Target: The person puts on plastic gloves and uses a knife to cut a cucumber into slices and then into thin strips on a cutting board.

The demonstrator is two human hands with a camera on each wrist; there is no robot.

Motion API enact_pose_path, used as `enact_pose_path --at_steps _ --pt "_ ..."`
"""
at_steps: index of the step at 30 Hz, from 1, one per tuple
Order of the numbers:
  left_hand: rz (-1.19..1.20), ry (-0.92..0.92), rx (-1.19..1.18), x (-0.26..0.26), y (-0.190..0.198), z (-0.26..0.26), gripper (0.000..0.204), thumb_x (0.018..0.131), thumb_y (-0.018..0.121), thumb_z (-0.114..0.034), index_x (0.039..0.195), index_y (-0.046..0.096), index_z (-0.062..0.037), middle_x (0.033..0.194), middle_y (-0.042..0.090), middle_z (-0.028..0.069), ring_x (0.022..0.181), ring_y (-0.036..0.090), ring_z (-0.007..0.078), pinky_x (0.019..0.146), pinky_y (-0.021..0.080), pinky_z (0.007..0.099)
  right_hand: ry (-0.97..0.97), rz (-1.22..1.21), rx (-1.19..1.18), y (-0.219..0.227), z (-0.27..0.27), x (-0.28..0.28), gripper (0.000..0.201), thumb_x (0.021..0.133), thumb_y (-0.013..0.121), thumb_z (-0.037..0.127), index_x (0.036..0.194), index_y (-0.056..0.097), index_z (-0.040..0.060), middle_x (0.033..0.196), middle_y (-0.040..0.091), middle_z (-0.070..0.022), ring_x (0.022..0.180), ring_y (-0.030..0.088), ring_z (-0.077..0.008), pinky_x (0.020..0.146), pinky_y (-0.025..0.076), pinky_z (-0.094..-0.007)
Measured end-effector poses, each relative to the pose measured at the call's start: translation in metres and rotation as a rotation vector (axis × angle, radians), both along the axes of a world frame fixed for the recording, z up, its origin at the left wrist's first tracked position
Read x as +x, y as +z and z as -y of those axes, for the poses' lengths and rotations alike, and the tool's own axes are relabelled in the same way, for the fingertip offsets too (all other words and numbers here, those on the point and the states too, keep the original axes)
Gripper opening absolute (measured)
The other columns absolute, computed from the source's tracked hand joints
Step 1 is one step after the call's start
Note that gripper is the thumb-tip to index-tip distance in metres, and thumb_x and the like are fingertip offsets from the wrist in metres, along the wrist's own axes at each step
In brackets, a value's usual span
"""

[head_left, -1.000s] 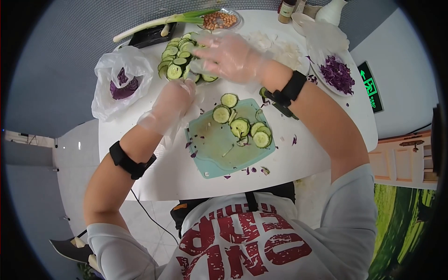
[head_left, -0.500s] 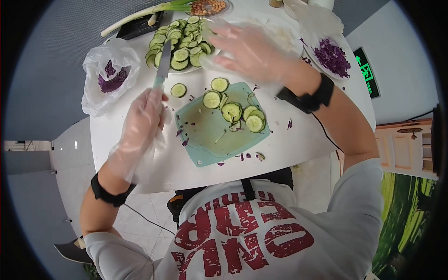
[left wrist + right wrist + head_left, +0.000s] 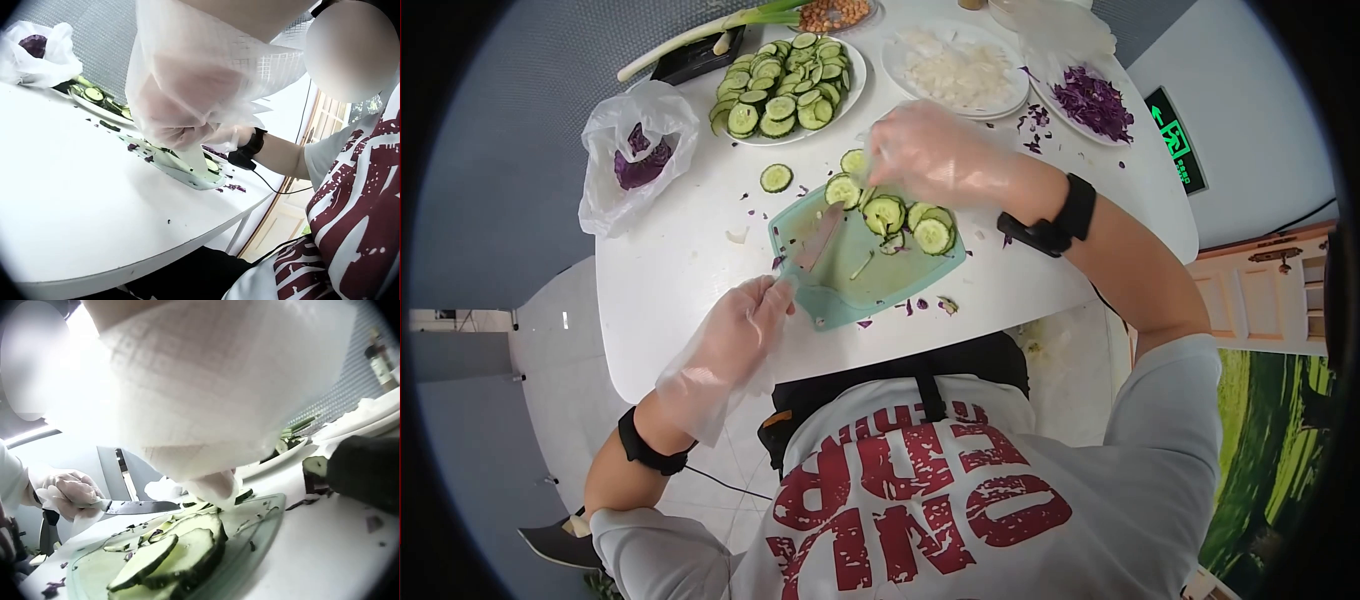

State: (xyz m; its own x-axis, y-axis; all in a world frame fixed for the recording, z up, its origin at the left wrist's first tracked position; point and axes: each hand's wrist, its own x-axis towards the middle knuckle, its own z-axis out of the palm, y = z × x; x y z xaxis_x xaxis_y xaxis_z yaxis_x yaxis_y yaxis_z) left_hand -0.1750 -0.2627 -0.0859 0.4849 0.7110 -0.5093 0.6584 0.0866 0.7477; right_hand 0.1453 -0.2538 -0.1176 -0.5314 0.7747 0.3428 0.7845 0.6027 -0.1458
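Note:
In the head view my gloved left hand (image 3: 735, 325) grips a knife (image 3: 820, 238) by its handle. The blade lies over the left side of the green cutting board (image 3: 825, 285), its tip close to the cucumber slices (image 3: 885, 214). My gloved right hand (image 3: 945, 155) reaches down with bent fingers to slices at the board's far edge. In the right wrist view its fingertips (image 3: 215, 487) come down among the cucumber pieces, partly hidden by the glove; I cannot tell whether they pinch one. A lone slice (image 3: 776, 178) lies on the table left of the board.
Behind the board stand a plate of cucumber slices (image 3: 855, 85), a plate of white slivers (image 3: 898, 70) and shredded purple cabbage (image 3: 1094, 105). A plastic bag (image 3: 605, 200) holds a cabbage piece at left. A spring onion (image 3: 685, 45) and a peanut dish lie farther back. Purple scraps dot the table.
My left hand has drawn the knife back from the cucumber plate to the board. The right hand has moved from that plate to the slices on the board. One slice now lies on the table.

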Motion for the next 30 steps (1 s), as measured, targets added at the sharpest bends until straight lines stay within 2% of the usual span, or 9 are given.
enact_pose_path --at_steps 7,10,12,16,18,21,25,28,30 --pt "0.014 0.044 0.031 0.003 -0.008 -0.004 0.037 0.105 0.051 -0.035 0.086 0.060 -0.0044 0.059 0.041 -0.0055 0.048 0.038 0.0067 0.046 0.031 0.0258 -0.051 0.060 -0.096 0.003 -0.005 -0.015 0.023 0.072 0.069 0.012 0.088 0.081 0.0229 0.086 0.069 -0.0077 0.091 0.068 -0.0301 0.081 0.055 -0.0415" --pt "0.031 0.067 0.001 0.007 -0.006 -0.006 0.037 0.105 0.051 -0.035 0.086 0.060 -0.0046 0.059 0.043 -0.0050 0.049 0.039 0.0069 0.046 0.032 0.0259 -0.061 0.141 -0.137 0.011 -0.007 -0.018 0.021 0.070 0.070 0.012 0.087 0.081 0.0208 0.088 0.070 -0.0080 0.091 0.068 -0.0300 0.081 0.055 -0.0418" --pt "-0.012 0.038 0.042 0.011 -0.008 -0.011 0.036 0.105 0.052 -0.034 0.086 0.061 -0.0052 0.061 0.045 -0.0046 0.050 0.040 0.0069 0.047 0.033 0.0256 -0.052 0.143 -0.216 0.014 -0.009 -0.020 0.009 0.069 0.074 0.009 0.076 0.074 0.0156 0.090 0.064 -0.0044 0.090 0.064 -0.0269 0.079 0.052 -0.0416" --pt "0.059 0.043 0.030 0.021 -0.009 -0.016 0.036 0.104 0.053 -0.035 0.085 0.062 -0.0058 0.062 0.046 -0.0044 0.051 0.041 0.0066 0.049 0.034 0.0253 0.033 0.178 -0.231 0.017 -0.019 -0.027 0.007 0.069 0.073 0.010 0.073 0.073 0.0150 0.091 0.065 -0.0057 0.091 0.064 -0.0278 0.080 0.052 -0.0418" --pt "0.065 0.033 0.028 0.024 -0.009 -0.020 0.036 0.104 0.054 -0.035 0.085 0.062 -0.0056 0.062 0.046 -0.0045 0.052 0.042 0.0063 0.050 0.035 0.0249 -0.001 0.398 -0.243 0.024 -0.021 -0.038 0.004 0.068 0.072 0.008 0.070 0.071 0.0110 0.087 0.064 -0.0081 0.089 0.064 -0.0293 0.079 0.051 -0.0411" --pt "0.025 0.001 0.030 0.026 -0.003 -0.024 0.035 0.104 0.054 -0.034 0.085 0.062 -0.0053 0.062 0.046 -0.0049 0.053 0.041 0.0062 0.050 0.034 0.0245 -0.005 0.443 -0.276 0.027 -0.025 -0.042 0.002 0.067 0.071 0.008 0.068 0.069 0.0074 0.085 0.065 -0.0101 0.086 0.064 -0.0299 0.078 0.051 -0.0405" --pt "0.045 0.031 0.038 0.018 -0.003 -0.027 0.035 0.104 0.053 -0.033 0.085 0.062 -0.0053 0.062 0.045 -0.0052 0.051 0.040 0.0057 0.048 0.033 0.0244 -0.037 0.338 -0.256 0.022 -0.030 -0.036 0.003 0.066 0.069 0.006 0.064 0.067 0.0054 0.083 0.065 -0.0106 0.085 0.064 -0.0293 0.076 0.052 -0.0411" --pt "0.043 0.036 0.020 0.007 -0.002 -0.034 0.033 0.104 0.053 -0.033 0.086 0.061 -0.0060 0.061 0.043 -0.0060 0.049 0.038 0.0052 0.046 0.031 0.0244 -0.092 0.296 -0.331 0.031 -0.037 -0.026 0.004 0.065 0.068 0.007 0.063 0.065 0.0063 0.086 0.066 -0.0109 0.084 0.065 -0.0302 0.074 0.053 -0.0414" --pt "0.042 0.087 -0.006 0.003 0.001 -0.038 0.034 0.104 0.053 -0.034 0.087 0.060 -0.0058 0.059 0.042 -0.0066 0.047 0.036 0.0051 0.044 0.029 0.0246 0.017 0.105 -0.071 0.035 -0.052 -0.011 0.006 0.067 0.067 0.006 0.061 0.064 0.0071 0.083 0.066 -0.0116 0.081 0.066 -0.0312 0.071 0.054 -0.0411"
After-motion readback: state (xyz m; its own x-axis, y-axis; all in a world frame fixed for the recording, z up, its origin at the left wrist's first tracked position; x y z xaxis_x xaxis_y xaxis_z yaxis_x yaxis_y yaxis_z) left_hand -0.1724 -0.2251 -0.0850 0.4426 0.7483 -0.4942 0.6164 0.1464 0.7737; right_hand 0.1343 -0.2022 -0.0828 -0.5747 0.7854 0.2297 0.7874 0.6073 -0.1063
